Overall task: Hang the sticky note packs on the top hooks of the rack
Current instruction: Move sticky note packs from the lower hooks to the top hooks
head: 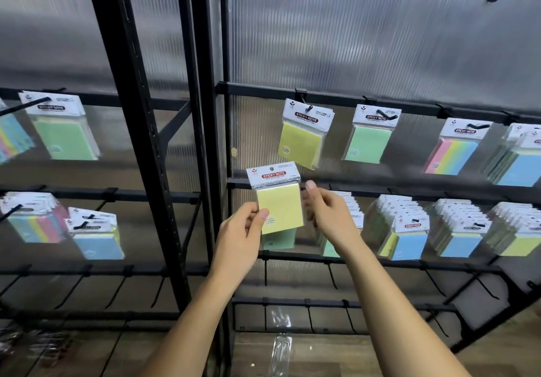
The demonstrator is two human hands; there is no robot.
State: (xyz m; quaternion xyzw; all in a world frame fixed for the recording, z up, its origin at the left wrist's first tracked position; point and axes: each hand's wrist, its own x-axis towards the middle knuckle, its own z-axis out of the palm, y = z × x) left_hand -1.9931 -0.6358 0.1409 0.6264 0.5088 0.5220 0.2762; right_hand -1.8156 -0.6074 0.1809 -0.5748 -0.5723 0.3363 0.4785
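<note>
A yellow sticky note pack (278,201) with a white "STICKY NOTE" header is held upright in front of the black rack (210,142). My left hand (243,230) pinches its lower left corner. My right hand (325,212) sits at the pack's right edge with fingers curled, touching or holding its side. Above hangs the top hook row (304,104), carrying a yellow pack (301,142), a green pack (369,142) and a striped multicolour pack (453,154). The held pack is below that row and a little left of the yellow pack.
The second row holds thick stacks of packs (409,230) at the right. The left rack bay has a green pack (64,133) and blue packs (96,239). Bare hooks (333,280) jut out on lower rows. A clear plastic piece (281,350) lies on the floor.
</note>
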